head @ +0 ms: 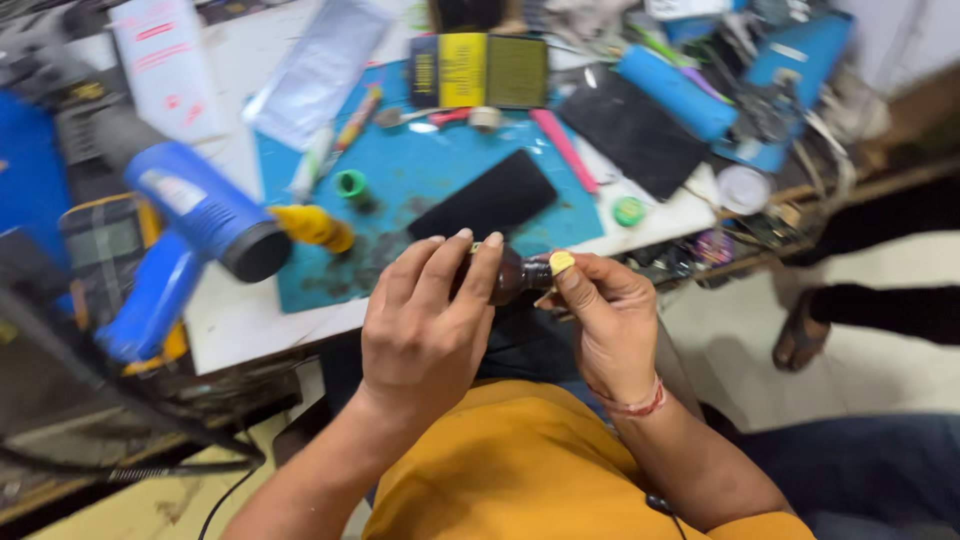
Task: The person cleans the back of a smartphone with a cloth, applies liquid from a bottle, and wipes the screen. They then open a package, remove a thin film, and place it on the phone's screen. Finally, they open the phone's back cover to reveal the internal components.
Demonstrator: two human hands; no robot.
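My left hand wraps around a small dark bottle, held over my lap just in front of the table edge. My right hand pinches the yellow cap at the bottle's end between thumb and fingers. A red thread band circles my right wrist. The bottle's body is mostly hidden by my left fingers. A black phone lies face down on the blue work mat just beyond my hands.
A blue heat gun stands on the table's left. On the mat lie a yellow-tipped tool, a green ring, and a pink stick. A dark panel and blue roll sit right. Someone's sandalled foot is at the right.
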